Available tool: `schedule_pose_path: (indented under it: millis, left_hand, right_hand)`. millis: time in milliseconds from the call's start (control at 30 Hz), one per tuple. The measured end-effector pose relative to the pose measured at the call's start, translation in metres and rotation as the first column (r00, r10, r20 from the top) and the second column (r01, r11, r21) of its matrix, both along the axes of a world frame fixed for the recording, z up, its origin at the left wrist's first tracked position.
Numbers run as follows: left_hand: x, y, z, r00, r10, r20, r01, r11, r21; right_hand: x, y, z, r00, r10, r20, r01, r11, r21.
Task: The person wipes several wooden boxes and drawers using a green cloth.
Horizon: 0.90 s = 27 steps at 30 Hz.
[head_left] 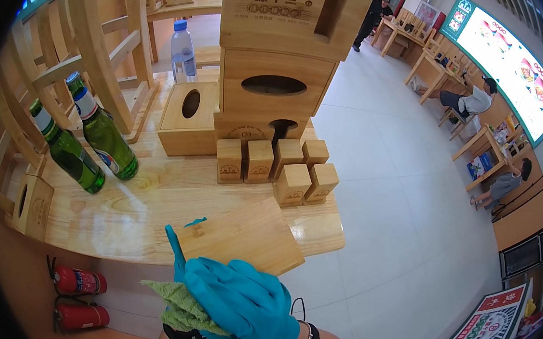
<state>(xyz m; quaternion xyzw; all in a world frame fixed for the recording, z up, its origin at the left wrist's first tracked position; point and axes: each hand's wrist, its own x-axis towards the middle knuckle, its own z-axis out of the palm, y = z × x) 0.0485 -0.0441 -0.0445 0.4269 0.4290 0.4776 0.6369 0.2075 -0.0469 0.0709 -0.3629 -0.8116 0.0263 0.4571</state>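
Observation:
Both of my hands wear teal gloves and meet at the lower middle. My left hand (176,252) is closed on a flat-faced wooden box (242,235), its fingertips showing at the box's left edge; most of this hand is hidden behind the other. In front of it, my right hand (239,300) is closed on a crumpled green cloth (183,308), against the near side of the box. The box is tilted above the front edge of the wooden table (129,221). How deep it is cannot be seen.
Several small wooden blocks (293,183) stand beyond the box, before a tall wooden holder (269,91). A wooden tissue box (188,119), two green bottles (108,134) and a water bottle (182,53) stand leftward, near upturned chairs (102,29). Red fire extinguishers (81,282) lie below. People sit at far right.

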Motion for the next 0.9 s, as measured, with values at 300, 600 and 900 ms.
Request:
schedule_pose_path:
  millis: [300,600,900]
  left_hand:
    - [-0.001,-0.003,-0.002,1.0,-0.022,-0.02,0.022,1.0,-0.003]
    - [-0.004,-0.007,-0.002,0.997,-0.048,-0.057,0.048,0.999,0.005]
    - [0.013,0.032,0.022,0.97,-0.098,-0.224,0.142,0.972,0.19]
  right_hand:
    - [0.0,-0.004,-0.001,1.0,-0.001,0.008,0.001,1.0,0.005]
    - [0.003,-0.004,0.006,0.998,0.064,-0.012,-0.064,0.998,-0.027]
    - [0.04,0.015,0.054,0.99,-0.137,0.037,0.139,0.988,-0.071]
